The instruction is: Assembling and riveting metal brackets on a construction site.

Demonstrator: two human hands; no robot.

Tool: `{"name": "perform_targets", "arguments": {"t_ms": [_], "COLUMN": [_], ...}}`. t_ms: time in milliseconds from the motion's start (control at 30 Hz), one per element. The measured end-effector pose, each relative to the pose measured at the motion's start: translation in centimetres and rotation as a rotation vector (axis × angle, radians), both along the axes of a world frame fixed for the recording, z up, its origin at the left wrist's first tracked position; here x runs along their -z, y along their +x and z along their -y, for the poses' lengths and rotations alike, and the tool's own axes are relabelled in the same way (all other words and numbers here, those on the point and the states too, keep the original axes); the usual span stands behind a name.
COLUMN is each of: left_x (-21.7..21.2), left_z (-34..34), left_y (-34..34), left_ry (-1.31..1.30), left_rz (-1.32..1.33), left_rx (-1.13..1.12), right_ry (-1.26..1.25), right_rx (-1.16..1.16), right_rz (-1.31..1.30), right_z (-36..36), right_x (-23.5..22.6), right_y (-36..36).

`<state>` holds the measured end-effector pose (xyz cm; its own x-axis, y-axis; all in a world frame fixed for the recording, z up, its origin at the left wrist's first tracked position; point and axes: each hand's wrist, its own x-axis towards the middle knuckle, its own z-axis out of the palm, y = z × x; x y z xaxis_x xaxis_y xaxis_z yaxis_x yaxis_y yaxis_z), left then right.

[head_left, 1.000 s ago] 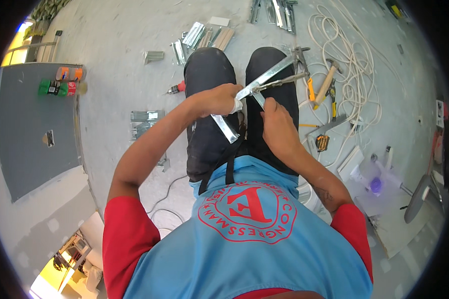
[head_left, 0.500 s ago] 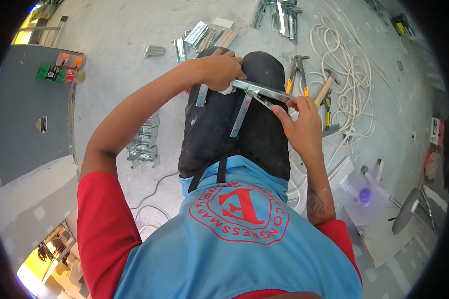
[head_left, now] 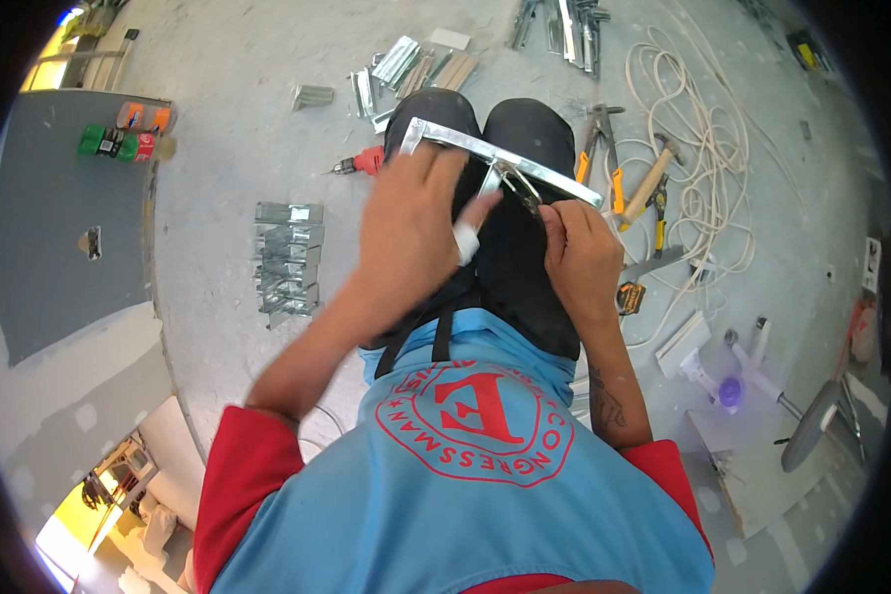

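My left hand is laid over the near end of a long, bright galvanised metal channel strip, fingers wrapped on it just behind its bent corner, with a white bandage on the thumb. The strip lies slantwise across my two black-trousered knees, its far end reaching out to the right. My right hand is closed on the handles of a pair of metal snips, whose blades sit against the underside of the strip near its middle; I cannot tell how far they bite. My hands are close but not touching. On the grey concrete floor, a stack of cut metal brackets lies to my left, a red drill beside my knee, and a wooden-handled hammer and a coil of white cable to my right.
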<state>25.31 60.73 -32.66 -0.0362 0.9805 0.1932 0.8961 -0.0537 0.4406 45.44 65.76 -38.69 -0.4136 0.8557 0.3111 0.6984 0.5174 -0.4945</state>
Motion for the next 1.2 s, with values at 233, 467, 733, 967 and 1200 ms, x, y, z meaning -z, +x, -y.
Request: {"name": "perform_targets", "arguments": {"t_ms": [233,467,733,967,1200], "left_x": [7.9,6.9,7.5,8.6,8.8], "left_z": [2.4,0.8,0.4,1.1,1.3], "left_y": [3.0,3.4,3.8,4.4,4.5], "left_ry": [-0.086,-0.256,-0.363,-0.289,-0.274], "left_rz": [0.154,0.398,0.501,0.484,0.424], "left_rx": [-0.165,-0.183,-0.206,-0.247,-0.246], "right_ry": [-0.040,-0.022,-0.024,-0.234,-0.410], "right_rx": [-0.046,-0.030,0.000,0.135,0.146], "right_rz": [0.033,0.112,0.026,0.151,0.169], "right_z": [1.5,1.6,2.2,3.1,1.9], "right_x": [1.1,2.4,2.4,0.8,-3.7], "right_y": [-0.5,-0.5,-0.5,-0.9,-1.2]}}
